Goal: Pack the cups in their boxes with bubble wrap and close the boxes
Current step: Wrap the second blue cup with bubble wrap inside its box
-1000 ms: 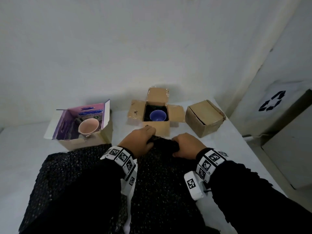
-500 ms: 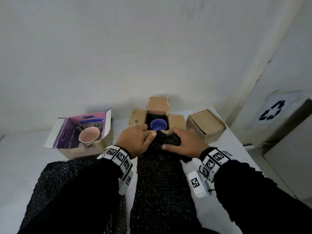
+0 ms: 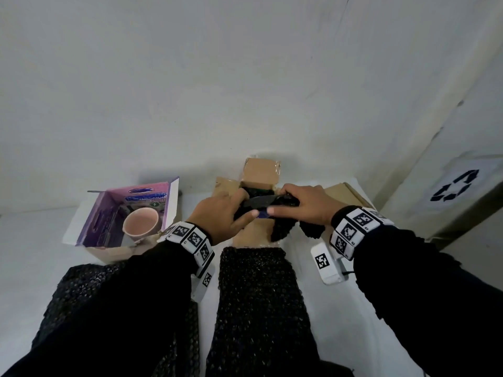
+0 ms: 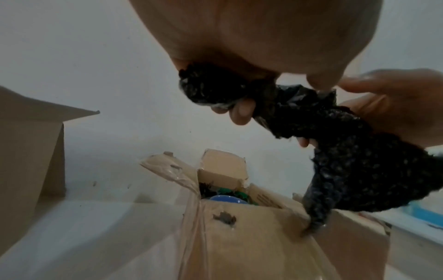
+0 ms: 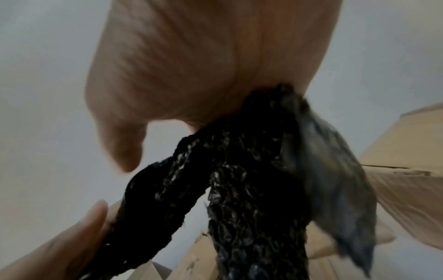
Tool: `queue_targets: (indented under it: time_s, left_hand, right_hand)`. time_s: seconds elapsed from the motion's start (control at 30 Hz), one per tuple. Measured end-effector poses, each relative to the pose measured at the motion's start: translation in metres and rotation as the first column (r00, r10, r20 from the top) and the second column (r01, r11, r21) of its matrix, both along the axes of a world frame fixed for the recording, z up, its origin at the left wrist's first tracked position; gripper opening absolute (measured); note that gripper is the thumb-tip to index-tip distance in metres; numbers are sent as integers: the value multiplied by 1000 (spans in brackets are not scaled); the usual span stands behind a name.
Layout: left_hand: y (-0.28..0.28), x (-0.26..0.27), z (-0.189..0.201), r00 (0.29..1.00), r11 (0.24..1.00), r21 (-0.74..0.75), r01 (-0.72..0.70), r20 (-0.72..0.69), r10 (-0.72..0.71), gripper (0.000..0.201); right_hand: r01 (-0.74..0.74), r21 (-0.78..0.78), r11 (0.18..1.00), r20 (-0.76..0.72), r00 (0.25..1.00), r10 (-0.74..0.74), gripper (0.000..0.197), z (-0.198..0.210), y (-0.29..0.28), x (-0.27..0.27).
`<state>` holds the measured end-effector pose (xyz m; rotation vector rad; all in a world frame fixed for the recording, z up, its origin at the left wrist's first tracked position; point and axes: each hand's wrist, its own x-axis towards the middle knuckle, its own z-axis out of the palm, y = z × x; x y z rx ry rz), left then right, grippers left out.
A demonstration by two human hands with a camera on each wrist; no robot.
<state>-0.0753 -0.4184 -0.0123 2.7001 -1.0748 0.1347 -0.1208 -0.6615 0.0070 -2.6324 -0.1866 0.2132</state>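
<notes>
My left hand (image 3: 239, 210) and right hand (image 3: 283, 204) both grip one crumpled piece of black bubble wrap (image 3: 283, 227) just above the open brown box (image 3: 261, 172). Between my thumbs shows a sliver of the blue cup (image 3: 262, 214) that sits inside; the left wrist view shows the blue cup (image 4: 227, 199) low in the box (image 4: 251, 236). There the wrap (image 4: 335, 136) hangs down to the box's front rim. The right wrist view shows the wrap (image 5: 251, 189) trailing from my palm. A pink cup (image 3: 140, 223) stands in an open purple-lined box (image 3: 109, 213) at the left.
A closed brown box (image 3: 345, 193) sits right of the open one. Two long strips of black bubble wrap (image 3: 255, 295) (image 3: 79, 289) lie on the white table near me. A wall runs close behind the boxes. A bin with a recycling sign (image 3: 454, 189) stands at the far right.
Both hands have lifted a bunched piece of wrap off the near strip and carried it forward over the open brown box, now covering most of the blue cup.
</notes>
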Motion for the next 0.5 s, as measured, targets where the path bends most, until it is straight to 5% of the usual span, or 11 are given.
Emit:
queue_targets:
  time_s: [0.13,0.23,0.5]
  left_hand:
    - [-1,27,-6,999,991,-127,35,-21,-38,45]
    - [-1,43,-11,1000,999,-35,-10,19,11,47]
    - [-11,48,-49,999,980,193,53,-13,-52,28]
  right_hand:
    - [41,-25,999,30,999,-40,29,-5,-2,34]
    - [11,-126,992,90,996,1,12,-16,-3,54]
    - [-98,-276,956,156,977,146,19,-58,-2,70]
